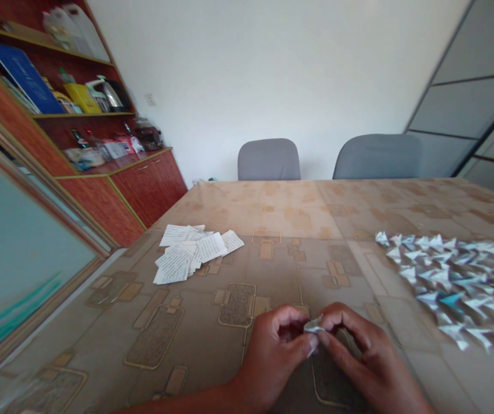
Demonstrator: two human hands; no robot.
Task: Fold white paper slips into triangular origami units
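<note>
Both my hands meet at the near edge of the table, pinching a small folded piece of printed paper (313, 328) between them. My left hand (275, 351) curls its fingers and thumb on the paper's left side. My right hand (359, 353) grips it from the right, fingers bent over the top. Most of the paper is hidden by my fingers. Both hands rest low over the patterned tablecloth (272, 253).
A loose pile of printed paper slips (192, 253) lies to the left of centre. Several folded paper triangles (458, 276) cover the right side. Two grey chairs (269, 159) stand at the far edge. A red wooden cabinet (113, 167) with shelves lines the left wall.
</note>
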